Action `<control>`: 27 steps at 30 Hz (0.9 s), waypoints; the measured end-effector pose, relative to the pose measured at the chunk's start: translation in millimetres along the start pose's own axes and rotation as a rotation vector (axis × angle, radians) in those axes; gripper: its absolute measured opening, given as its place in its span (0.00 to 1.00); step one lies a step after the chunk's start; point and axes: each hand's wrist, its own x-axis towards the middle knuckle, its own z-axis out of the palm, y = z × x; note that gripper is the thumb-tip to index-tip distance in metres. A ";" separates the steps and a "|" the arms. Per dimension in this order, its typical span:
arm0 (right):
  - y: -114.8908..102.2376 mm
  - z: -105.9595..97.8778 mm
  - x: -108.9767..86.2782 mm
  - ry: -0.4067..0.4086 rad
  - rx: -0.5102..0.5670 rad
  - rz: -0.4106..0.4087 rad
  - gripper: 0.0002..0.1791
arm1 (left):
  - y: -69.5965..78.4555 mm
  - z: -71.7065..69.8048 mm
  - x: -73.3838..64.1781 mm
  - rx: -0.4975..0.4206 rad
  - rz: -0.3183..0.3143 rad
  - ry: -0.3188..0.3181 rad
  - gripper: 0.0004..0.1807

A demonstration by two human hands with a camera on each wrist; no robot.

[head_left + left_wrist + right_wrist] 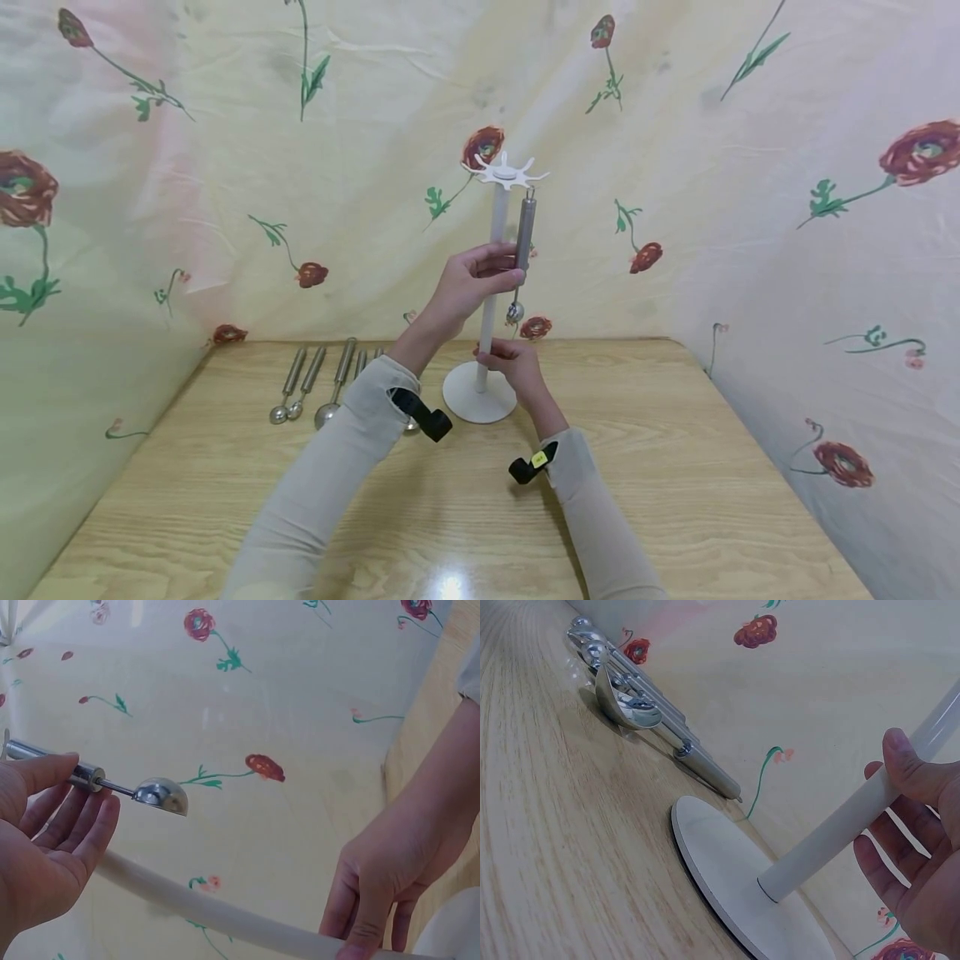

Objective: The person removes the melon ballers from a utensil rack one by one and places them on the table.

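Observation:
My left hand [487, 271] pinches the grey metal handle of a melon baller [525, 233] between thumb and fingers. The melon baller hangs upright, its small round scoop [161, 795] at the bottom. Its wire loop is at the hooks of a white rack top [505, 173]; whether it sits on a hook I cannot tell. Lower down, my right hand [513, 367] grips the rack's white pole [832, 832] with thumb and fingers, just above the round white base [480, 408].
Several steel utensils with grey handles, among them a ladle [622, 705], lie side by side at the left back of the wooden table [637, 467]. My left forearm partly covers them. Flower-printed cloth [375, 167] hangs behind and at both sides.

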 end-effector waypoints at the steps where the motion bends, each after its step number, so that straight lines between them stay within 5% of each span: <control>1: 0.2 0.1 0.1 0.000 0.002 0.001 0.17 | 0.2 0.3 -0.2 0.002 0.000 0.004 0.22; 27: -2.9 -2.8 0.2 -0.042 -0.035 0.023 0.16 | 5.4 2.4 -3.1 0.025 -0.001 0.014 0.22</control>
